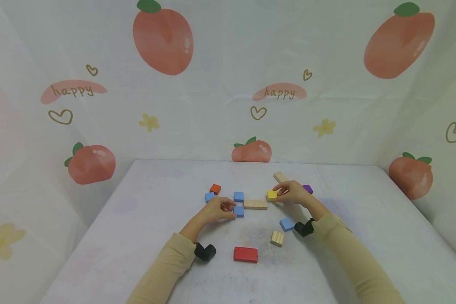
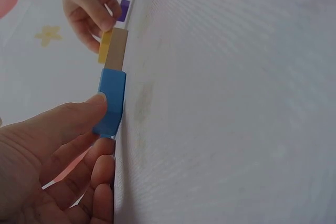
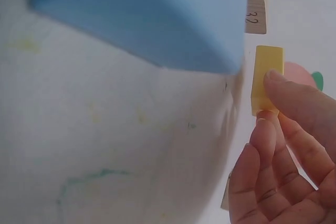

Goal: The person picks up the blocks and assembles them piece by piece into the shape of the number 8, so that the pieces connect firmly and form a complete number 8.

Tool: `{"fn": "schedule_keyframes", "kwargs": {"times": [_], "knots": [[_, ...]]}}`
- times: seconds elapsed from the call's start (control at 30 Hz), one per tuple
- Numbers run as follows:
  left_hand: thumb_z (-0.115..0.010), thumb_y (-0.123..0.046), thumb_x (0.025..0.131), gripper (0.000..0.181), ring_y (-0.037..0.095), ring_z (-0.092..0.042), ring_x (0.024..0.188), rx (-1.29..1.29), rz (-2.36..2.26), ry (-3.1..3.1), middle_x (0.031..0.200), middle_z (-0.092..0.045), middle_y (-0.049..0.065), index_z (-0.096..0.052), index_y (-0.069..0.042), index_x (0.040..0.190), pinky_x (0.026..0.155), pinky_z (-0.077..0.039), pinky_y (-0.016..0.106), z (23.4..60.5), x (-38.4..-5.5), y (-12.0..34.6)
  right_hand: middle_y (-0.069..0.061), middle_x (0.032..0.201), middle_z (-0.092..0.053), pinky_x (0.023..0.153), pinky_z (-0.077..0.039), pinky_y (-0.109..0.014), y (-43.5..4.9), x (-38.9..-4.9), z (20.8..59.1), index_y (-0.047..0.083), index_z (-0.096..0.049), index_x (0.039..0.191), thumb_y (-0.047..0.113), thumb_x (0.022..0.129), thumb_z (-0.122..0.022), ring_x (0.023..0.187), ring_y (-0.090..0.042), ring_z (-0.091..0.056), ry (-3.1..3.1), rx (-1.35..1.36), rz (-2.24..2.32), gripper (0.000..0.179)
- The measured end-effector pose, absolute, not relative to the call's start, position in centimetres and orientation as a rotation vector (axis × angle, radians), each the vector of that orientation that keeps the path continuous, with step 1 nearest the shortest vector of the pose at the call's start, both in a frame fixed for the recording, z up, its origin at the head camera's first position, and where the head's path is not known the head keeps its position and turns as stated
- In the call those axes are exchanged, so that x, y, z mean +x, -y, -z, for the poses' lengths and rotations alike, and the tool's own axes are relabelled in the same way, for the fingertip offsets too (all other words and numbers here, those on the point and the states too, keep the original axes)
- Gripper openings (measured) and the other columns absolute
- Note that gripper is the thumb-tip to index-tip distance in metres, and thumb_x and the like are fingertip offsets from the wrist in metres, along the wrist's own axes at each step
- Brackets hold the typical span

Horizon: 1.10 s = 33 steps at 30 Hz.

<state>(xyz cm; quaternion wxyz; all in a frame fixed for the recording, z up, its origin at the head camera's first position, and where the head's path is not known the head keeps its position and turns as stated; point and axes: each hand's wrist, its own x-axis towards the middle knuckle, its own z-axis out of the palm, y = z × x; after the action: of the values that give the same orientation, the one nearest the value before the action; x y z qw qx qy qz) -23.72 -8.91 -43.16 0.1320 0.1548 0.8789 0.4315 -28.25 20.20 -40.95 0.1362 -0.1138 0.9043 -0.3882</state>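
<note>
In the head view my right hand (image 1: 293, 193) pinches a yellow block (image 1: 271, 195) between thumb and fingers, just beyond the right end of a plain wooden plank (image 1: 255, 205). The right wrist view shows the thumb on the face of that yellow block (image 3: 268, 77). My left hand (image 1: 218, 210) pinches a blue block (image 1: 239, 212) at the plank's left end. In the left wrist view the thumb presses the side of this blue block (image 2: 111, 100), with fingertips at its lower end. A second blue block (image 1: 238, 196) lies just behind it.
Behind my left hand lie an orange-red block (image 1: 215, 188) and another blue block (image 1: 210, 197). A wooden plank (image 1: 280, 177) and a purple block (image 1: 308, 188) are by my right hand. Nearer sit a blue block (image 1: 286, 224), a ridged wooden block (image 1: 277, 238) and a red block (image 1: 245, 254).
</note>
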Motion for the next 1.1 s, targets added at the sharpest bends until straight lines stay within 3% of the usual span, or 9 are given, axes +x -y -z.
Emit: {"fn": "schedule_keyframes", "kwargs": {"times": [0.27, 1.1], "knots": [[-0.075, -0.012, 0.077, 0.033, 0.012, -0.053, 0.079, 0.453, -1.239, -2.560, 0.088, -0.063, 0.005, -0.067, -0.004, 0.107, 0.071, -0.047, 0.022, 43.30, -23.82, 8.91, -0.006, 0.086, -0.059, 0.069, -0.044, -0.022, -19.91, -28.55, 40.98, -0.001, -0.063, 0.110, 0.012, 0.078, -0.073, 0.083, -0.017, -0.054, -2.616, -0.298, 1.079, 0.036], [-0.075, -0.012, 0.077, 0.033, 0.012, -0.052, 0.079, 0.420, -1.231, -2.561, 0.088, -0.063, 0.005, -0.067, -0.004, 0.107, 0.070, -0.046, 0.022, 43.09, -23.63, 8.78, -0.008, 0.089, -0.061, 0.070, -0.044, -0.022, -19.62, -29.15, 41.40, 0.000, -0.062, 0.109, 0.013, 0.076, -0.075, 0.080, -0.015, -0.052, -2.576, -0.267, 1.004, 0.038]]}}
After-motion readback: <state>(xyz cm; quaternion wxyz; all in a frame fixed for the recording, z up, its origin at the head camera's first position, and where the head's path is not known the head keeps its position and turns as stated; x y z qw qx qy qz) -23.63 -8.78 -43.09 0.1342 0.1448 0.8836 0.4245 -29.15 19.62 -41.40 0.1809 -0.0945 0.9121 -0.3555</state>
